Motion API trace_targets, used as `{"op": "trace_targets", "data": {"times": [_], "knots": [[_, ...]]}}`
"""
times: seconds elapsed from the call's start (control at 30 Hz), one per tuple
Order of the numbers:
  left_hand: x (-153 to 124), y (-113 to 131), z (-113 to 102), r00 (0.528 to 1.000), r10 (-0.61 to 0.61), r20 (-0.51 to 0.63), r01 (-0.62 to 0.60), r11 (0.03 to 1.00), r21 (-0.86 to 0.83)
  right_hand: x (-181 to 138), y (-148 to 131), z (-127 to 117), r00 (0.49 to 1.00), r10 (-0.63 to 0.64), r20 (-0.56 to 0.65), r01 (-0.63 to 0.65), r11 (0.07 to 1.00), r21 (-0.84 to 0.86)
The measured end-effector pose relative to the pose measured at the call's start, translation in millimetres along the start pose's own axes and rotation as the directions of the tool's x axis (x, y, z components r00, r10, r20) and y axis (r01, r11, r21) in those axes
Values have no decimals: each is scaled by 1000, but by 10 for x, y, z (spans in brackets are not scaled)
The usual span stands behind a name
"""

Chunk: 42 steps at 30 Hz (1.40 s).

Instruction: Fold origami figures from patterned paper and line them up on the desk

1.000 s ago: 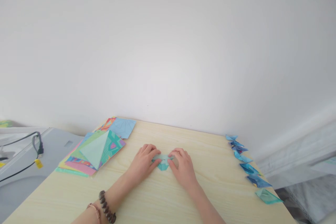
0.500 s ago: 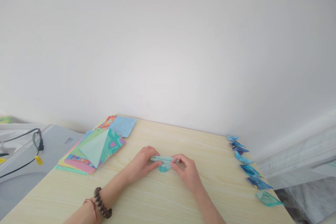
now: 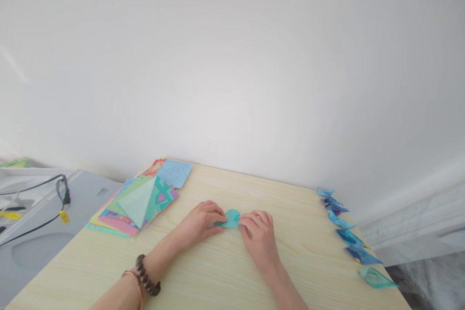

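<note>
A small folded teal paper lies low over the table, between my two hands. My left hand pinches its left end, the fingers bent over the top and the thumb along the near side. At the opposite end my right hand grips the paper with thumb and fingertips. The paper's middle bulges upward in a rounded shape, while both of its ends are hidden by my fingers. A beaded bracelet and a copper-coloured bangle circle my left wrist.
Loose coloured paper sheets lie in a pile at the table's left. Several folded paper boats line the right edge. A white wall stands behind the table. Left of it, a black cable crosses a grey surface.
The folded paper has been turned over: its pale, narrow strip faced up before, and now a teal, rounded side shows. Both hands still grip its ends. The view has shifted slightly.
</note>
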<state>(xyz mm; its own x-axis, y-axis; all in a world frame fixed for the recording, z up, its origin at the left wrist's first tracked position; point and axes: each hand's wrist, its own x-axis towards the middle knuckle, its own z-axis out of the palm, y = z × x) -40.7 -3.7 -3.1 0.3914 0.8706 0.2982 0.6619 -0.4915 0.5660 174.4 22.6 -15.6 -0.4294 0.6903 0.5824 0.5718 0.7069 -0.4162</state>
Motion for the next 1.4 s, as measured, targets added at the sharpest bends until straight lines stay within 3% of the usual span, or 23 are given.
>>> {"op": "trace_targets", "data": {"times": [0.2, 0.43, 0.7, 1.2, 1.4], "knots": [[-18, -4, -23, 1000, 25, -1, -25, 995, 95, -19, -121, -33, 988, 94, 125, -93, 996, -18], [-7, 58, -27, 1000, -20, -7, 21, 979, 203, -16, -122, -58, 953, 236, 188, -239, 971, -7], [-29, 110, -37, 996, -87, 23, 78, 958, 277, 27, -69, -100, 915, 285, 286, -319, 944, 80], [-24, 119, -9, 981, -196, -3, 190, 946, 261, 16, -21, -109, 909, 283, 308, -346, 922, 175], [-25, 105, -18, 977, -211, 3, 206, 954, 218, -14, 7, -51, 864, 449, 230, -457, 889, -17]]}}
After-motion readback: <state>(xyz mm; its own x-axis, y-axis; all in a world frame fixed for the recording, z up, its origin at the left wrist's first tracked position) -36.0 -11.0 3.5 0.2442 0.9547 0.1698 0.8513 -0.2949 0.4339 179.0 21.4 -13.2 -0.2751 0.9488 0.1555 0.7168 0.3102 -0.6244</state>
